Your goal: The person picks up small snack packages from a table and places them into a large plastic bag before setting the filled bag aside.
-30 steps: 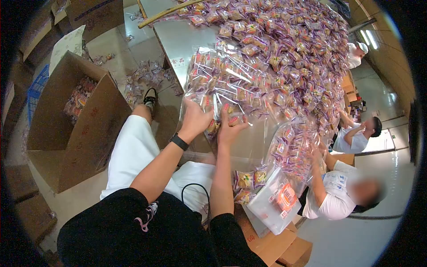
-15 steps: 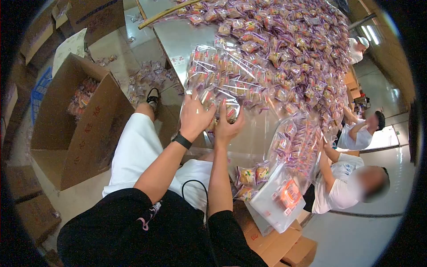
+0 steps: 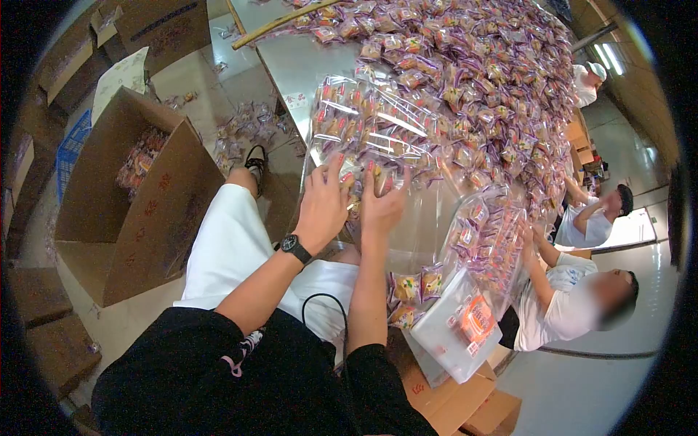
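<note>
- Both hands are working the near end of the big clear bag of snacks (image 3: 371,131), which is lying on the steel table (image 3: 291,65), just short of its near edge.
- The left hand (image 3: 323,207), the one wearing the wristwatch (image 3: 294,247), is now lying spread flat on the film. Half a second back it was curled tighter on that same end.
- The right hand (image 3: 379,207) is doing likewise, opening out of its cupped clutch, fingers stretching up over the packets inside. Neither hand is clenching anything that I can see; the thumbs are hidden.
- The bag itself is staying put, so I'm reading this as pressing and settling the contents at the mouth, with no lifting.
- Behind it, the heap of loose packets (image 3: 472,65) is covering the far table.
- To the right, a co-worker's hand (image 3: 525,240) is handling a second filled bag (image 3: 483,236).
- The open cardboard box (image 3: 123,196) is waiting on the floor to the left.
</note>
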`<state>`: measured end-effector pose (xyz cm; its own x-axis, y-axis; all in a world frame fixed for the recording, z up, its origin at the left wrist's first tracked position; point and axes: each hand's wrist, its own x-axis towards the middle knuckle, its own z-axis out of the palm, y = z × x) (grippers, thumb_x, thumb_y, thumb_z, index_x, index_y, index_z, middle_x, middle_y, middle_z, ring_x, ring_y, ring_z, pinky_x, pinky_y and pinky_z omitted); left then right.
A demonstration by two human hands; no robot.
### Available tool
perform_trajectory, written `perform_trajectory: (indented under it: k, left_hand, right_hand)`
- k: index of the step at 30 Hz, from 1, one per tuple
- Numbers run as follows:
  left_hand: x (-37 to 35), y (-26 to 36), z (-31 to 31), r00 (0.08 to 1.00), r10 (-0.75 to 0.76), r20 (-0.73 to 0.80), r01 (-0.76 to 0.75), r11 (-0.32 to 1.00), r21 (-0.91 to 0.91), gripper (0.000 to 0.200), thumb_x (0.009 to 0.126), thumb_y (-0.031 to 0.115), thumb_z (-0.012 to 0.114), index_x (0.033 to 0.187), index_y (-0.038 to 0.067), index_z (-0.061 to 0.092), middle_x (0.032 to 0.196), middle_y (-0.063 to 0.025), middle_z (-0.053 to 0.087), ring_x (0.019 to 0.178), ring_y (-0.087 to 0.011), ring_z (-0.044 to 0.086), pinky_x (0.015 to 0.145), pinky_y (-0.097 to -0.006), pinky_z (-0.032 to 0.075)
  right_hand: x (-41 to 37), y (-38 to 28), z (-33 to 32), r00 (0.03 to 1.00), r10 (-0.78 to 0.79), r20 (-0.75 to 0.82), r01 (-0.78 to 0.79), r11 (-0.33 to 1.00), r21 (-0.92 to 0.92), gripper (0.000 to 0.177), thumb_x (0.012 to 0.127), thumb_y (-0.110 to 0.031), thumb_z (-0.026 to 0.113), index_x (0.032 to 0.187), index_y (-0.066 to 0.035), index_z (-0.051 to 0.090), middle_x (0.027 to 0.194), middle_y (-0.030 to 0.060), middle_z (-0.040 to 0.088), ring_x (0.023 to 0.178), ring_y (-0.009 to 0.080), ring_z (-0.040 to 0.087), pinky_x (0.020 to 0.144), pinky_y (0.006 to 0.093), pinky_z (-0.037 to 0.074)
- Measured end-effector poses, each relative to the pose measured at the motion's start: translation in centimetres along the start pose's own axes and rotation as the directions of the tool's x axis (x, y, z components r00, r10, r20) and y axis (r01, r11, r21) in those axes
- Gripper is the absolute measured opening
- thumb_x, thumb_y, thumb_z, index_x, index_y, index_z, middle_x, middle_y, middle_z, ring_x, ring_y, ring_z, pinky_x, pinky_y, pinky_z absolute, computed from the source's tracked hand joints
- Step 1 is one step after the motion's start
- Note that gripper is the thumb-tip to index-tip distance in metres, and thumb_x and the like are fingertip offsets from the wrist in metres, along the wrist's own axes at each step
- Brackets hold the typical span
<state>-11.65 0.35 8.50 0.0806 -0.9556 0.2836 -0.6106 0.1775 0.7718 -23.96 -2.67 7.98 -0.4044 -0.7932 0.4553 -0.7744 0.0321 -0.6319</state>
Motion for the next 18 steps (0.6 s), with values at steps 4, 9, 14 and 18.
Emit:
perform_trajectory:
  k: [4,9,14,18]
  left_hand:
    - [-1.7,-0.1,-0.1,0.999,0.032,0.000,-0.032,0.999,0.014,0.056,0.092,0.005,0.062,0.145,-0.002,0.048,0.141,-0.0302,0.045,0.125,-0.0481,0.049,0.109,-0.0517,0.043]
    - [-0.8,0.0,-0.2,0.999,0.021,-0.037,-0.021,1.000,0.016,0.042,0.092,0.008,0.065,0.133,-0.003,0.060,0.140,-0.0286,0.048,0.128,-0.0483,0.049,0.108,-0.0515,0.044]
    - [-0.6,-0.9,0.5,0.982,0.117,-0.150,-0.104,0.990,0.094,0.043,0.091,0.012,0.069,0.131,-0.003,0.061,0.144,-0.0268,0.049,0.130,-0.0469,0.051,0.108,-0.0499,0.046]
    - [-0.5,-0.8,1.3,0.974,0.064,-0.215,-0.060,0.998,0.025,0.044,0.090,0.013,0.070,0.131,-0.002,0.062,0.148,-0.0217,0.052,0.129,-0.0412,0.056,0.106,-0.0451,0.049]
  right_hand:
    - [0.3,0.4,-0.6,0.975,-0.219,-0.033,0.215,0.973,-0.086,0.064,0.095,-0.039,0.072,0.140,0.001,0.050,0.124,0.0316,0.065,0.116,0.0444,0.065,0.091,0.0481,0.054]
    - [0.5,2.3,0.8,0.949,-0.305,-0.081,0.303,0.952,-0.038,0.048,0.095,-0.032,0.072,0.128,0.001,0.060,0.118,0.0265,0.066,0.113,0.0405,0.065,0.092,0.0454,0.055]
    - [1.3,3.4,0.3,0.915,-0.402,-0.036,0.396,0.912,-0.107,0.033,0.097,-0.025,0.069,0.122,-0.004,0.067,0.111,0.0190,0.069,0.106,0.0404,0.067,0.089,0.0459,0.056]
    - [0.9,2.0,-1.7,0.907,-0.391,0.160,0.417,0.888,-0.193,0.027,0.098,-0.020,0.066,0.122,-0.008,0.070,0.122,0.0208,0.068,0.113,0.0428,0.066,0.092,0.0469,0.056]
